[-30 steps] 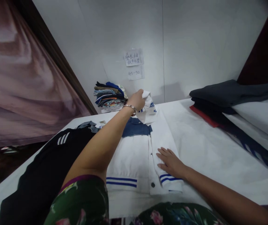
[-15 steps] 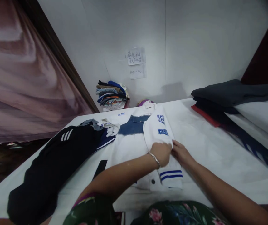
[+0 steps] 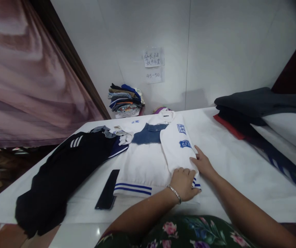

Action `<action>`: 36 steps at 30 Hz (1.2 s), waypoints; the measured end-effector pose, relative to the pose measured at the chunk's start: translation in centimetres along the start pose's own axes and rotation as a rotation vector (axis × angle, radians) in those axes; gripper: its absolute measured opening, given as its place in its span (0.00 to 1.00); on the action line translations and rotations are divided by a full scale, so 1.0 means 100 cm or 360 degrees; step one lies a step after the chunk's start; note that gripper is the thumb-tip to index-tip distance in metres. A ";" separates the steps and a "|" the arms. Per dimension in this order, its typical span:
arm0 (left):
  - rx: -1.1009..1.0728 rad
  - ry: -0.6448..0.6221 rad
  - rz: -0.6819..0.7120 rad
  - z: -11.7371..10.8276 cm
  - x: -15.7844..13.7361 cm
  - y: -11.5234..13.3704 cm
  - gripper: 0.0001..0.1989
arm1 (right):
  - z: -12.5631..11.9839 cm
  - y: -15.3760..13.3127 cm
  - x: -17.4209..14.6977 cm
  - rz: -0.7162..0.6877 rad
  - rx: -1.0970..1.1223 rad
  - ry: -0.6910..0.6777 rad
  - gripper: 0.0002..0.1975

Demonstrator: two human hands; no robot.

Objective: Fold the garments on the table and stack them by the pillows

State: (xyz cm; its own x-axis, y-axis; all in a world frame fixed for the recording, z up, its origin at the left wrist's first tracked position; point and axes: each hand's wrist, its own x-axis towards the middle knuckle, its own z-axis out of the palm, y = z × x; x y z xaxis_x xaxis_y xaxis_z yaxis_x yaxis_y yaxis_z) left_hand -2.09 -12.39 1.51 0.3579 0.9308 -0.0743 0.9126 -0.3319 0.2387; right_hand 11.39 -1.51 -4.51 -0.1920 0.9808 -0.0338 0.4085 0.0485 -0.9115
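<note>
A white jacket (image 3: pixel 148 165) with a denim-blue chest panel, blue badges and blue hem stripes lies on the white table. Its right-hand sleeve (image 3: pixel 179 151) is folded in along the body. My left hand (image 3: pixel 185 182), with a silver bracelet at the wrist, rests with fingers spread on the lower part of that sleeve, partly covering its striped cuff. At the jacket's right edge is my right hand (image 3: pixel 203 164), thumb and fingers apart, touching the fabric from the side.
A black garment with white stripes (image 3: pixel 78 165) lies left of the jacket, and a black phone (image 3: pixel 108 193) near its hem. A folded clothes pile (image 3: pixel 125 100) stands at the back. Dark and white garments (image 3: pixel 261 106) are heaped on the right. Paper notes (image 3: pixel 154 65) hang on the wall.
My left hand has come off its grip at the sleeve's edge and moved down, now spread over the cuff. The right hand has opened beside the edge. More of the hem and phone shows.
</note>
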 end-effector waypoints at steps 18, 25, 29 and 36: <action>-0.0797 0.0725 -0.0555 -0.033 0.022 -0.095 0.13 | 0.014 -0.023 -0.028 -0.0781 -0.0900 -0.0351 0.33; -0.0692 0.0672 -0.0960 -0.049 0.090 -0.180 0.12 | 0.029 -0.010 -0.036 -0.0576 -0.1139 -0.0606 0.37; -0.0622 0.0626 -0.1064 -0.048 0.126 -0.201 0.15 | 0.027 -0.013 -0.037 -0.0541 -0.1160 -0.0631 0.37; -0.0490 0.0410 -0.0970 -0.043 0.182 -0.220 0.14 | 0.027 -0.010 -0.037 -0.0575 -0.1127 -0.0617 0.35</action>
State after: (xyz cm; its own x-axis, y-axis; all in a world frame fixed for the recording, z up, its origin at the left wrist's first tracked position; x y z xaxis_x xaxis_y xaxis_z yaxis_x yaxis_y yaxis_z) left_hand -16.52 12.51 -0.92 -0.2884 0.9556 -0.0596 0.8246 0.2796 0.4918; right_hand 9.32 -5.69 -4.59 -0.6528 0.7560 -0.0470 0.6965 0.5747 -0.4296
